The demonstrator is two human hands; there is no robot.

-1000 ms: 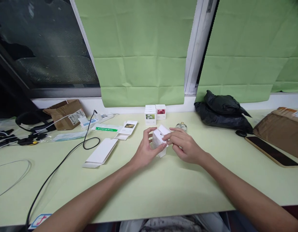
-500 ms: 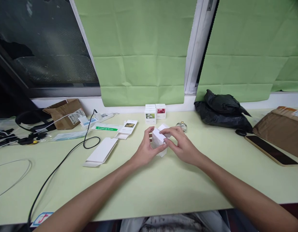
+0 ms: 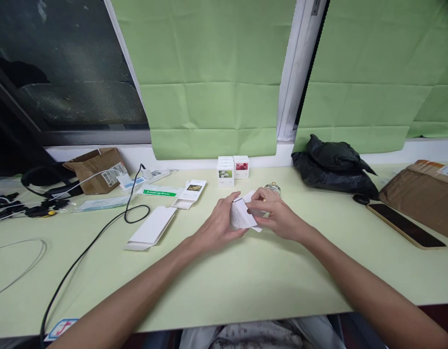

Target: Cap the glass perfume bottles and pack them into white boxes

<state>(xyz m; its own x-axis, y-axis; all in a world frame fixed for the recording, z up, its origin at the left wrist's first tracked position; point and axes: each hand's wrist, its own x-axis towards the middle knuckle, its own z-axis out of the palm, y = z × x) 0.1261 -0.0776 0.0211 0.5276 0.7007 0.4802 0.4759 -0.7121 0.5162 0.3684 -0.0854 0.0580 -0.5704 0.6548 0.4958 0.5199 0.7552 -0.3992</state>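
A small white carton (image 3: 242,215) is held above the table, tilted, with fine print on the side facing me. My left hand (image 3: 220,222) wraps round its left side and lower edge, closed on it. At the carton's upper right, my right hand (image 3: 277,213) pinches a flap or edge; its fingertips partly hide that spot. Just behind the right hand, a small round glass bottle (image 3: 273,187) stands partly covered. Further back, several small white boxes with flower pictures (image 3: 226,177) stand grouped near the wall.
Flattened white cartons (image 3: 151,229) lie to the left, beside a black cable (image 3: 89,257). An opened brown box (image 3: 96,172) stands at the back left. On the right are black plastic bags (image 3: 333,167), a phone (image 3: 406,225) and a brown parcel (image 3: 424,194).
The white carton has turned in my hands, so a printed side now faces me. My left hand has shifted its grip lower, and my right fingers have moved slightly right along the carton.
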